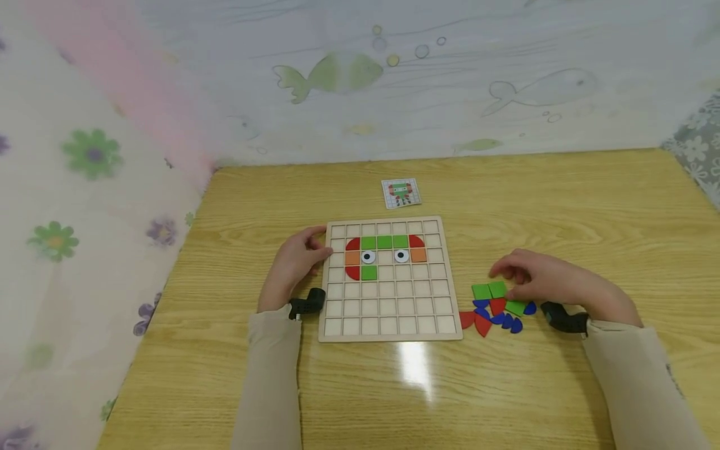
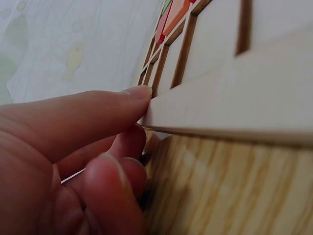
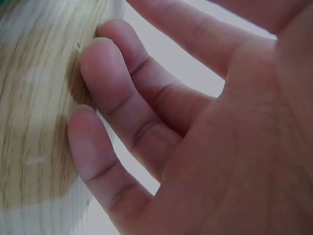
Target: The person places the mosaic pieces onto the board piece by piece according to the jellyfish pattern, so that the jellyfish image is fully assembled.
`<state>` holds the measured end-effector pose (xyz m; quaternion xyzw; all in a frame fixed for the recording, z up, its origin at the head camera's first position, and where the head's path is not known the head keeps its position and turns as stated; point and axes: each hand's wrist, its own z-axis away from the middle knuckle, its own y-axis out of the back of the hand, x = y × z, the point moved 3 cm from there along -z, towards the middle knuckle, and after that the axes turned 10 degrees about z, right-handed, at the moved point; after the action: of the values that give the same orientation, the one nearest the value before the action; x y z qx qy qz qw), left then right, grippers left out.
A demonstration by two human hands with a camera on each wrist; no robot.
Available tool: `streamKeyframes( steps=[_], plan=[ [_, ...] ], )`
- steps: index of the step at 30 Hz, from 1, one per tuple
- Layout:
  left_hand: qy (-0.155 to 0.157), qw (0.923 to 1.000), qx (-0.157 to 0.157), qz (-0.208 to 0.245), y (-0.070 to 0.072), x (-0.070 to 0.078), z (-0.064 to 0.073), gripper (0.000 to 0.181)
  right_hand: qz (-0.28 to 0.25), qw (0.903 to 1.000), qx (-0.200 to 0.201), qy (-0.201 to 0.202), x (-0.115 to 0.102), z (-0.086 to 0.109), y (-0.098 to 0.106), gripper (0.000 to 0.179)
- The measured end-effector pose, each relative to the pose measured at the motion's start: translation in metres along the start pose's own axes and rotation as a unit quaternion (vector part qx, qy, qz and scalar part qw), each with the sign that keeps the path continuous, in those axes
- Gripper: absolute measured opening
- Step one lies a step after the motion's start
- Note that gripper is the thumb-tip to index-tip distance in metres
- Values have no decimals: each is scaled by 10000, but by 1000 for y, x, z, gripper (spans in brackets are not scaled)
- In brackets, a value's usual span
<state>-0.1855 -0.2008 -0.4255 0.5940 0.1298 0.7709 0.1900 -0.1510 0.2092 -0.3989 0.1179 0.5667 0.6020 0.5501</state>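
Observation:
A wooden grid board (image 1: pixel 390 338) lies flat on the table. My left hand (image 1: pixel 297 259) grips its left edge, thumb (image 2: pixel 137 94) on the rim and a fingertip lower down at its side. Set in the board are red, orange and green pieces, including a green square (image 1: pixel 369 273), and two round eye pieces (image 1: pixel 400 255). Right of the board, my right hand (image 1: pixel 534 276) hovers low over loose pieces with fingers loosely bent. Its thumb tip is right at a green square (image 1: pixel 514 307), between two other green squares (image 1: pixel 481 292) and a blue half-round piece (image 1: pixel 530 308).
Behind the board lies a small picture card (image 1: pixel 401 193) showing a coloured figure on a grid. Red pieces (image 1: pixel 482 324) and several blue pieces (image 1: pixel 497 319) lie near the board's lower right corner. Patterned walls border the wooden table (image 1: pixel 562 200) behind and at left.

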Motion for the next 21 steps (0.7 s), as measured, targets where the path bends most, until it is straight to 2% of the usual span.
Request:
streamKeyframes(
  steps=[5, 12, 21],
  plan=[
    [12, 10000, -6, 0, 0, 1, 1, 52, 198, 9998, 84, -59, -4, -2, 0, 25],
    [1, 10000, -30, -71, 1, 2, 2, 53, 477, 9978, 452, -69, -8, -10, -2, 21],
    [43, 10000, -40, -29, 1, 0, 1, 53, -194, 9993, 325, -56, -14, -19, -7, 18]
  ],
)
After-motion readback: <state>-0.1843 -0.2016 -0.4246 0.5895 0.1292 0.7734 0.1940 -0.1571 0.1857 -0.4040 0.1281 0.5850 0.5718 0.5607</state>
